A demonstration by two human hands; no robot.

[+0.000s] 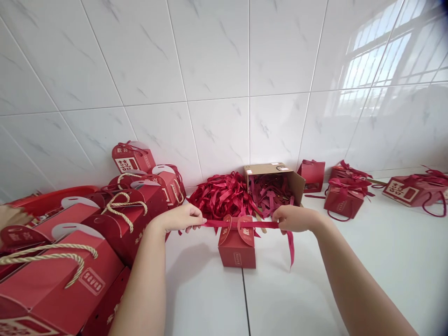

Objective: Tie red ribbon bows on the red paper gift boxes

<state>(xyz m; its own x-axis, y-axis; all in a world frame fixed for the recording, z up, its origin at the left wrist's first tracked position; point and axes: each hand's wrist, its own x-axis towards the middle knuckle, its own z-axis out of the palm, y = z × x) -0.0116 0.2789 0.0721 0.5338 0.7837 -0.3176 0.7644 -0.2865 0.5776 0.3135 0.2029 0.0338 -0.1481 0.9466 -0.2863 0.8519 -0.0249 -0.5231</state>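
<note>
A small red gift box (237, 249) stands upright on the white table in front of me, its rounded top flaps meeting. A red ribbon (259, 225) runs across the top of the box, apparently through the flaps. My left hand (184, 218) pinches the ribbon on the left of the box. On the right, my right hand (293, 218) grips the other side, and a loose tail hangs below its fingers. The ribbon is drawn nearly straight between both hands. Behind the box lies a heap of red ribbons (224, 193).
An open cardboard box (299, 186) of dark red pieces lies against the tiled wall. Large red boxes with rope handles (140, 219) crowd the left. Small ribboned boxes (343, 200) stand at right. Another person's hand (14, 217) is at the far left, by a red basin (52, 199).
</note>
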